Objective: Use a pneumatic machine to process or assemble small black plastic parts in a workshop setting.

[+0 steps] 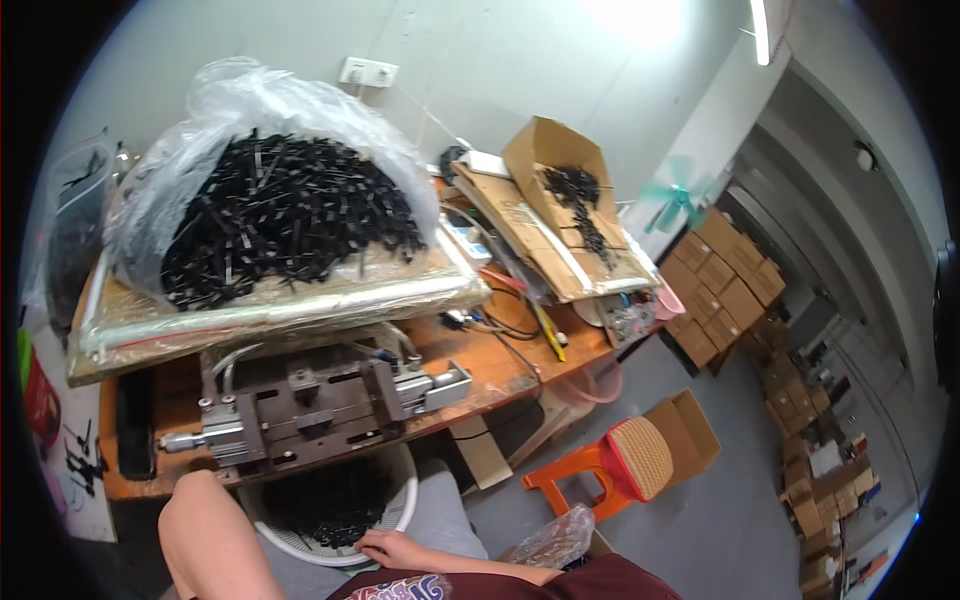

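Note:
My right hand (392,549) lies at the near right rim of a white plastic basket (408,500), its fingers loosely bent and slightly apart. I see nothing held in it. Many small black parts (330,500) fill the basket, which sits between my legs under the table edge. My left arm (215,530) shows only as a bent bare limb left of the basket; its hand is out of sight. Just beyond the basket, a metal clamping fixture (310,405) with air cylinders at its ends stands on the orange-brown table (490,365).
A wrapped tray (290,305) above the fixture bears a clear bag (260,90) heaped with black parts (295,215). To its right, a tilted cardboard box (540,150) spills similar parts. An orange stool (605,475) and stacked cartons (715,285) stand on the right.

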{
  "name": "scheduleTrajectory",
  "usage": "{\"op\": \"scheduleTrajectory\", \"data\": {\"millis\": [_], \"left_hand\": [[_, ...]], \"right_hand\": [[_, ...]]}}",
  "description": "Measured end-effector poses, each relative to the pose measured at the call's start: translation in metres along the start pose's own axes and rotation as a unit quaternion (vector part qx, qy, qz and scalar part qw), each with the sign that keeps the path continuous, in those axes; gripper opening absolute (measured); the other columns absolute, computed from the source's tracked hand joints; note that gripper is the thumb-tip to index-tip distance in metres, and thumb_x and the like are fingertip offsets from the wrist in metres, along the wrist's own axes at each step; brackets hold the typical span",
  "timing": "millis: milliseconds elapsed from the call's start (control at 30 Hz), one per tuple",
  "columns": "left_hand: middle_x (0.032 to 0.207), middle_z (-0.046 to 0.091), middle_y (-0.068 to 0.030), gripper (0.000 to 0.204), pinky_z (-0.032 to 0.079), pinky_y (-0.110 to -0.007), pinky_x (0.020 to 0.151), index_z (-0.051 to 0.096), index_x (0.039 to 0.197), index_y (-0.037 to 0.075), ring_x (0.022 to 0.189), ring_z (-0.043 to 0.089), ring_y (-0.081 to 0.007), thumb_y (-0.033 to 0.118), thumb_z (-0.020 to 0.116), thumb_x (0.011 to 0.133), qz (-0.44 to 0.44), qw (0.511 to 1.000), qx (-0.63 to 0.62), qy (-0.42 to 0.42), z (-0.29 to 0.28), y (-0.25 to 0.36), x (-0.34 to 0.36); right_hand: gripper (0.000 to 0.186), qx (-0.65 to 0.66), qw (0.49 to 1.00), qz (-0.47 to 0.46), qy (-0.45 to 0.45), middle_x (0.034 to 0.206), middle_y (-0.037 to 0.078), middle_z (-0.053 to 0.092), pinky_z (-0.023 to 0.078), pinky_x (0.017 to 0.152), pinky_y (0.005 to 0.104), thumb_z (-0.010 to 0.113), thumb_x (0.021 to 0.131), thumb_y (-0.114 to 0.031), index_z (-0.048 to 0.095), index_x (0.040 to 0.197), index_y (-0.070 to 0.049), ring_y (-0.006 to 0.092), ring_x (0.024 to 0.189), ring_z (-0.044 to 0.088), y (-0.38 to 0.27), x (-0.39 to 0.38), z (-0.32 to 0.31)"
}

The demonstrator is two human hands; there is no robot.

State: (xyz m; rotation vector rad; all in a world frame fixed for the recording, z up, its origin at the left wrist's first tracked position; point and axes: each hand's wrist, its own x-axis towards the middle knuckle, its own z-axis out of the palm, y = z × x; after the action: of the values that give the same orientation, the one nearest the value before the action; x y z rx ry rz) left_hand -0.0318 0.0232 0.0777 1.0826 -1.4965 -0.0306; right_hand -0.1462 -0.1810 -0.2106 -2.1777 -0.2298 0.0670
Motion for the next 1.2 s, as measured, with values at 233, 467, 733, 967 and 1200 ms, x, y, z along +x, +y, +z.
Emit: {"op": "scheduleTrajectory", "data": {"millis": [233, 467, 733, 967, 1200], "left_hand": [[0.127, 0.061, -0.0193, 0.043, 0.046, -0.042, 0.084, 0.051, 0.127, 0.004, 0.103, 0.057, -0.0328, 0.025, 0.058, 0.089, -0.058, 0.998, 0.028, 0.006, 0.000, 0.014, -0.001], [0.128, 0.060, -0.0192, 0.045, 0.046, -0.043, 0.087, 0.050, 0.130, 0.005, 0.107, 0.055, -0.0337, 0.027, 0.056, 0.091, -0.101, 0.992, 0.062, 0.038, 0.009, 0.031, -0.001], [0.130, 0.059, -0.0191, 0.047, 0.045, -0.045, 0.090, 0.048, 0.133, 0.006, 0.111, 0.054, -0.0346, 0.028, 0.054, 0.092, -0.101, 0.991, 0.057, 0.062, 0.021, 0.025, 0.004], [0.132, 0.058, -0.0190, 0.049, 0.044, -0.046, 0.093, 0.046, 0.136, 0.007, 0.115, 0.053, -0.0355, 0.030, 0.052, 0.094, 0.003, 0.993, 0.081, 0.085, 0.017, 0.005, 0.011], [0.133, 0.057, -0.0190, 0.050, 0.043, -0.047, 0.095, 0.044, 0.139, 0.008, 0.118, 0.051, -0.0364, 0.031, 0.050, 0.095, 0.113, 0.980, 0.084, 0.142, 0.024, -0.008, 0.008]], "right_hand": [[0.017, -0.024, 1.000, 0.000, 0.017, 0.096, 0.012, 0.067, 0.055, 0.079, 0.0403, 0.062, 0.091, -0.015, 0.070, 0.104, -0.007, 0.0320, 0.089, 0.067, 0.016, 0.015, 0.013], [0.015, 0.006, 0.995, 0.064, 0.077, 0.089, 0.016, 0.068, 0.055, 0.073, 0.0392, 0.064, 0.086, -0.011, 0.072, 0.096, -0.005, 0.0327, 0.080, 0.067, -0.004, 0.010, 0.008], [0.011, 0.008, 0.994, 0.072, 0.080, 0.084, 0.013, 0.067, 0.054, 0.071, 0.0419, 0.065, 0.084, -0.010, 0.071, 0.092, -0.006, 0.0336, 0.079, 0.066, -0.017, 0.011, 0.005], [0.016, 0.018, 0.996, 0.077, 0.051, 0.099, 0.014, 0.069, 0.054, 0.081, 0.0416, 0.063, 0.090, -0.013, 0.070, 0.102, -0.004, 0.0347, 0.093, 0.066, 0.000, 0.010, 0.005], [0.015, 0.021, 0.995, 0.096, 0.015, 0.095, 0.015, 0.067, 0.053, 0.075, 0.0399, 0.061, 0.092, -0.010, 0.067, 0.104, -0.003, 0.0347, 0.087, 0.066, -0.016, 0.009, -0.008]]}}
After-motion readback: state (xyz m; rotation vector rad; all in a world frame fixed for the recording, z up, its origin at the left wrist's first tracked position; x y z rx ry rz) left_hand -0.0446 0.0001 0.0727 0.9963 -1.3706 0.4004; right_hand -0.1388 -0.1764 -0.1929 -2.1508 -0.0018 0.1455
